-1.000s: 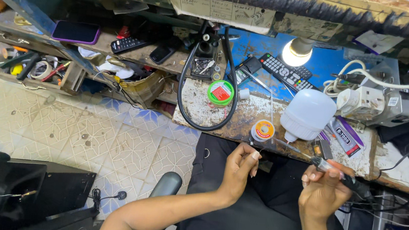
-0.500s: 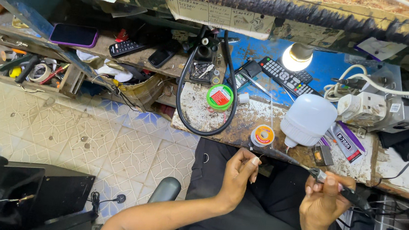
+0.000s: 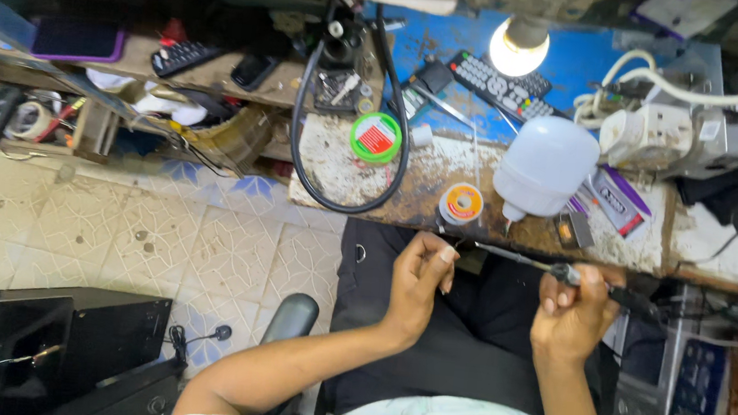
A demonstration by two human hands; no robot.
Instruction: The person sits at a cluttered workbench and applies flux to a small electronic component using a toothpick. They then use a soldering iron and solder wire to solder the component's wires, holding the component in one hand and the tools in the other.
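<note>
My left hand (image 3: 421,276) hovers over my lap just below the bench edge, its fingertips pinched on something too small to make out. In my right hand (image 3: 571,310) is a soldering iron (image 3: 522,261), gripped by the handle, with its thin tip pointing left toward my left fingertips. An orange solder spool (image 3: 461,203) lies on the bench edge right above my left hand. A white bulb housing (image 3: 543,166) rests on its side next to the spool.
A worn workbench (image 3: 407,189) carries a green round tin (image 3: 376,137), a black cable loop (image 3: 302,151), a remote control (image 3: 502,85), a lit lamp (image 3: 518,46) and a white power strip (image 3: 642,135). Cluttered shelves (image 3: 97,132) stand left; black equipment (image 3: 40,347) sits on the tiled floor.
Both hands stay close together at the bench edge. The iron's tip has drawn a little nearer to my left fingertips, and the view has shifted slightly.
</note>
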